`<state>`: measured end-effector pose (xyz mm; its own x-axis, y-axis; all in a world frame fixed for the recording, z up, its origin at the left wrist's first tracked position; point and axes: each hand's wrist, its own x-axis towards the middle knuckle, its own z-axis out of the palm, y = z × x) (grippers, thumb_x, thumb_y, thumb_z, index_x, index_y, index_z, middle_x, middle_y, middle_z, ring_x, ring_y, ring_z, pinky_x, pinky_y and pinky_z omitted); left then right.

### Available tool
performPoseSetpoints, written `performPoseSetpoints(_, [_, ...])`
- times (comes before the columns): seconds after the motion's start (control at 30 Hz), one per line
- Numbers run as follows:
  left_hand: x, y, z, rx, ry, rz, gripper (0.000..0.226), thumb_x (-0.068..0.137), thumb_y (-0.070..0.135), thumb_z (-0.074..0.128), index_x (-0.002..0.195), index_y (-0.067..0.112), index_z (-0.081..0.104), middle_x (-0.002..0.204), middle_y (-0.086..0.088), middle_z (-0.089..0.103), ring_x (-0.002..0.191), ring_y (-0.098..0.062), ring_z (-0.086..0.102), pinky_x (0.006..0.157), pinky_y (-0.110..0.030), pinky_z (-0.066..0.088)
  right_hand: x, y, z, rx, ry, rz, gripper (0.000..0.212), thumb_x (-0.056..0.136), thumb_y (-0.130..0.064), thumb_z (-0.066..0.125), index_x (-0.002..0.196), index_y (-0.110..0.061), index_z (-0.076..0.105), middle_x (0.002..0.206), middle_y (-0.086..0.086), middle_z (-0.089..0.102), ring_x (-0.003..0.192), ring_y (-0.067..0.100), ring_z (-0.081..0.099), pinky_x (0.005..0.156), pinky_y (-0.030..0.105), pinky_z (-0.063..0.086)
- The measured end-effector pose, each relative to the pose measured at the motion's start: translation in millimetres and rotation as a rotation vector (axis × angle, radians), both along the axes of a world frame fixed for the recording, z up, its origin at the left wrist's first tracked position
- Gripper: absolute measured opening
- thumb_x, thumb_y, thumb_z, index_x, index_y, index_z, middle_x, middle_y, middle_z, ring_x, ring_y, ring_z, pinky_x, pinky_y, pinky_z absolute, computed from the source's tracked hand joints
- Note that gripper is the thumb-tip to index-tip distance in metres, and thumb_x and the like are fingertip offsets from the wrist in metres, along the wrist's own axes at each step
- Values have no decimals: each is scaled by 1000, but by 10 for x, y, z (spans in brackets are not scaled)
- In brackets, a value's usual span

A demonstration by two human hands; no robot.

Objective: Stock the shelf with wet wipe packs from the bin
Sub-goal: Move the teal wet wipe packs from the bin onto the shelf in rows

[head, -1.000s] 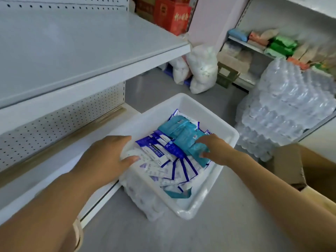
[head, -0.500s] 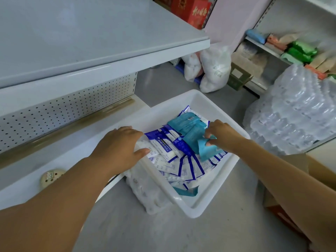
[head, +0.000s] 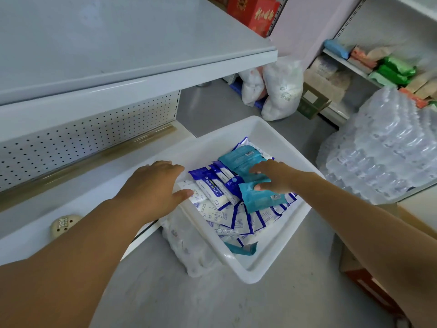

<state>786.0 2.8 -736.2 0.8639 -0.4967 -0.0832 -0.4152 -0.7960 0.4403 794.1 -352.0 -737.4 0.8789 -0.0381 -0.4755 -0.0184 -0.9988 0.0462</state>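
- The white plastic bin, smooth-walled with rounded corners, sits just beside the front edge of the lower shelf, on top of a clear-wrapped bundle on the grey floor.
- Inside it, the wet wipe packs lie fanned and overlapping: flat, glossy sachets in white with dark blue ends, and a few crinkly teal ones on top towards the far side.
- The right hand is down in the bin, thumb and fingers pinching a teal pack. The soft film buckles in the grip, and its lower end rests on the blue-and-white sachets.
- The left hand lies palm down over the bin's near-left corner, fingers stretched out flat and spread, thumb tip against a white sachet. It holds nothing.
- The lower shelf is painted white metal with a perforated back panel above it; a small, round, beige object with holes in it lies on it near the left forearm.
- The upper shelf is a bare, smooth pale slab with a rounded front lip.
- To the right stands a lumpy stack of shrink-wrapped water bottles, and further back two bulging white bags sit on the floor.
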Motion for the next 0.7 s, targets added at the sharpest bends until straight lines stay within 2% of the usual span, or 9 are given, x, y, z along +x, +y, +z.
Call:
performPoseSetpoints(0.07, [5,-2,11,12,3,-5,68,94,59,52,151,25,36,158,-1,35,148,-14,27,116,-33,26,-46,-43,-15,-107,-4,20,60,92,-57,61,146,-38,43,147,-2,44,132,25,40,111,46,34])
performPoseSetpoints(0.13, [-8,-3,25,20,3,-2,66,95,57,52,151,26,36,158,0,34,148,-14,26,116,-33,26,-99,-66,-35,-118,-11,-14,62,92,-58,59,147,-34,43,144,0,45,129,25,39,109,46,35])
performPoseSetpoints(0.27, [-41,-13,46,13,8,0,65,95,56,53,150,25,36,158,0,34,148,-14,27,114,-34,28,-166,-47,-42,31,-42,-155,51,92,-53,62,135,-29,48,132,1,56,108,21,55,96,39,51])
performPoseSetpoints(0.4, [-56,-21,54,-43,48,31,66,92,57,56,149,26,39,153,-1,41,142,-17,36,109,-34,35,-234,40,55,111,-106,-197,41,97,-45,60,128,-22,48,125,2,62,100,19,59,89,31,49])
performPoseSetpoints(0.5, [-64,-31,94,-181,85,92,68,89,60,58,147,27,43,148,2,48,135,-19,45,107,-37,41,-241,136,231,199,-226,-241,32,97,-45,59,119,-22,50,114,1,62,92,16,59,79,28,48])
performPoseSetpoints(0.57, [-86,-53,177,-317,108,129,66,88,59,61,145,27,47,146,6,52,133,-16,48,106,-35,41,-229,258,413,299,-322,-299,28,97,-46,59,110,-23,51,105,-1,63,85,13,60,72,27,50])
performPoseSetpoints(0.7, [-73,-78,496,-611,100,207,52,87,52,65,133,28,57,128,16,61,124,-6,54,104,-31,42,-176,661,856,659,-531,-411,32,94,-46,64,108,-18,58,99,1,68,90,18,67,80,37,57])
